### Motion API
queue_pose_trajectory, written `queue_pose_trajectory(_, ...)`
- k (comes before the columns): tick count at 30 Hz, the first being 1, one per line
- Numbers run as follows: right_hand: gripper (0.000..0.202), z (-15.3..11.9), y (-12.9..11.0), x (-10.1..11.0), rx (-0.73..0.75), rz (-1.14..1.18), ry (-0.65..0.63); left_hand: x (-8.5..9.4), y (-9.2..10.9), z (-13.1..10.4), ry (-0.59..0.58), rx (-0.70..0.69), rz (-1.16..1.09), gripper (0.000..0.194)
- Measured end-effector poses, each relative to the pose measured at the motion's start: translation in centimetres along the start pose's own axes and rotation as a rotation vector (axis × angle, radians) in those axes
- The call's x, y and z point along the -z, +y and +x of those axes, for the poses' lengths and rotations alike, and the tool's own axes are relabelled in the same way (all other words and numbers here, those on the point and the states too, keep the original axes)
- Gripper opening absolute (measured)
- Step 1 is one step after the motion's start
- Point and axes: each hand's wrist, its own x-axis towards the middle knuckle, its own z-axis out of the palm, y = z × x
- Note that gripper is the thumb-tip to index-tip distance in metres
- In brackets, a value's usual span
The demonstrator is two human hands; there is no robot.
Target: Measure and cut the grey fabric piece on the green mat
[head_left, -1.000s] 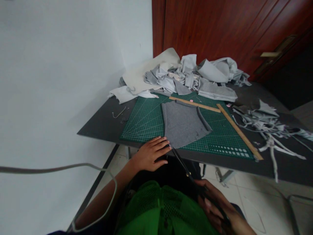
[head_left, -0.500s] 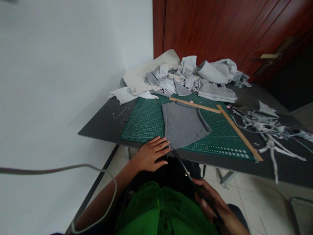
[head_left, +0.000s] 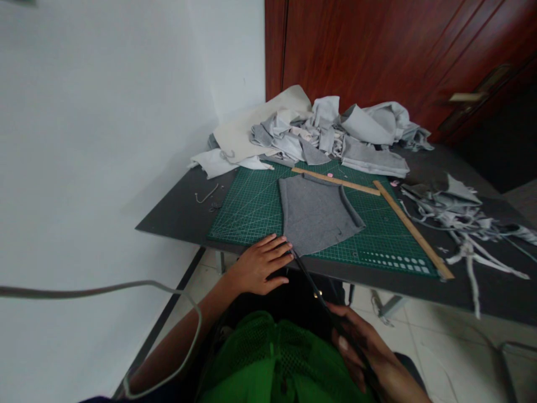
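A piece of grey fabric (head_left: 319, 212) lies on the green cutting mat (head_left: 243, 207), its upper and right edges curled. My left hand (head_left: 266, 266) rests with spread fingers at the fabric's lower left corner, by the table's front edge. In my right hand (head_left: 364, 347) is a pair of long, dark scissors (head_left: 307, 274), held low in front of the table. Their blades point up and left, and the tips reach the fabric's lower corner beside my left fingertips. My fingers partly hide the handles.
Two wooden rulers (head_left: 409, 229) lie on the mat. Crumpled grey and white cloth (head_left: 285, 137) is heaped at the back. Fabric strips (head_left: 465, 218) tangle on the right, some hanging over the front edge. A pale cable (head_left: 146, 283) crosses near my left forearm.
The scissors have turned a little in my right hand, and their bright blade face now looks dark. My left hand and the fabric have stayed in place. The view has shifted slightly.
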Motion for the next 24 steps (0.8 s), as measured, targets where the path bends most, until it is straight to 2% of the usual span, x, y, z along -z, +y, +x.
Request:
queue_pose_trajectory(9,0.057,-0.4,-0.7,-0.1,-0.035,-0.018,0.008,0.1,0.2,0.0,0.015,0.021,-0.017,0.046)
queue_pose_trajectory(14,0.067,-0.4,-1.0,0.1,-0.055,-0.057,-0.028,-0.2,0.1,-0.2,0.050,0.042,-0.037,0.051)
queue_pose_trajectory(18,0.061,-0.5,-1.4,0.2,-0.071,-0.094,-0.003,-0.5,0.1,-0.2,0.084,0.025,-0.008,0.047)
queue_pose_trajectory(24,0.077,0.1,-0.1,0.8,-0.076,-0.046,-0.041,-0.6,0.1,-0.1,0.092,0.025,-0.018,0.044)
